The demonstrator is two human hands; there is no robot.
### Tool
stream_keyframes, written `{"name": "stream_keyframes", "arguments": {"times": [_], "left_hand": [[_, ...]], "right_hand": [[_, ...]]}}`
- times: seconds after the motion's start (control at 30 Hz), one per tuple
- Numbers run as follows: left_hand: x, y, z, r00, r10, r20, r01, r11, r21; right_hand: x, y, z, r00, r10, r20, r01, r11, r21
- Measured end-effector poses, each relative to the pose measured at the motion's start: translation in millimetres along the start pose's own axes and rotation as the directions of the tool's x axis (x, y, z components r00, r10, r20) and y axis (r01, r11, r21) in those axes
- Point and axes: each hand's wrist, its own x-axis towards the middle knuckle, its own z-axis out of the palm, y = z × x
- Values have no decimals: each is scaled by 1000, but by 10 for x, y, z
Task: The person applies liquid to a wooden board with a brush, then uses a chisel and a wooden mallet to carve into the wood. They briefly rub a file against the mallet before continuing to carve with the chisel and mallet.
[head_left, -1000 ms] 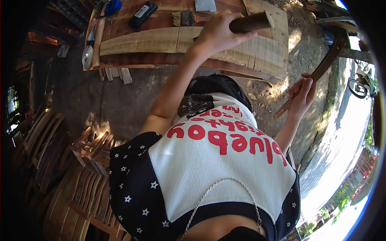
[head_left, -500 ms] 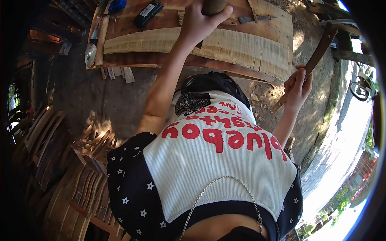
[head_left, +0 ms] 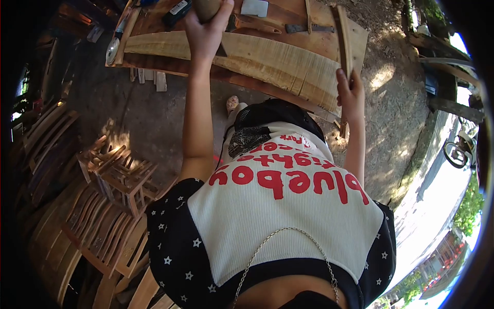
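Observation:
My left hand (head_left: 202,37) is closed around a rounded brownish-grey cylinder (head_left: 207,7), cut off by the top edge of the view. A small dark pointed shape (head_left: 222,51) shows beside the wrist, over a long pale curved board (head_left: 278,57) on the wooden worktable (head_left: 355,44). On the right, my right hand (head_left: 351,95) grips a narrow wooden strip (head_left: 343,38). The strip points away from me and overlaps the board's right end in this view. Between the hands lie a wooden-handled tool (head_left: 256,23) and a dark flat metal blade (head_left: 311,29).
A black case with a barcode label (head_left: 176,12) and a pale flat block (head_left: 254,7) lie farther back on the table. A round metal piece (head_left: 112,50) is at its left end. Wooden chair frames (head_left: 103,226) are stacked behind me on the left. Offcuts (head_left: 160,81) stand below the table.
My right hand has swung the wooden strip leftward and more upright, over the table's right end. The left hand, still holding the cylinder, sits farther left in view. The whole view has shifted.

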Motion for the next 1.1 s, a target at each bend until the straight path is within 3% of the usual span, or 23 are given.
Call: {"name": "stream_keyframes", "arguments": {"times": [0.07, 0.13, 0.2, 0.4, 0.5, 0.6, 0.73, 1.0, 1.1], "left_hand": [[-98, 18, 36, 998, 49, -44, -48, 998, 28], [-202, 25, 66, 993, 54, -109, -60, 997, -53], [-306, 20, 111, 992, 49, -116, -51, 999, -12], [-355, 15, 280, 993, 74, -97, -81, 995, -64], [-366, 259, 424, 997, 56, -55, -54, 998, 37], [-300, 148, 417, 996, 92, 11, -92, 996, 9], [-258, -10, 358, 998, 41, 40, -45, 993, 108], [-201, -134, 417, 1000, 11, -22, -9, 998, 70], [-177, -183, 430, 993, 77, 89, -91, 984, 155]], "right_hand": [[117, 209, 104, 992, -125, -12, 123, 987, -104], [156, 190, 86, 994, -78, 74, 87, 987, -132], [145, 125, 79, 986, -109, 125, 124, 986, -116], [176, 163, 94, 970, -219, 109, 231, 965, -122], [142, 100, 94, 981, -154, 116, 171, 973, -157], [55, -52, 94, 991, -62, 115, 74, 992, -104], [120, 89, 115, 983, -171, 66, 178, 975, -130], [99, 70, 113, 993, -98, 61, 104, 990, -92], [123, 89, 111, 993, -83, 83, 91, 991, -97]]}}
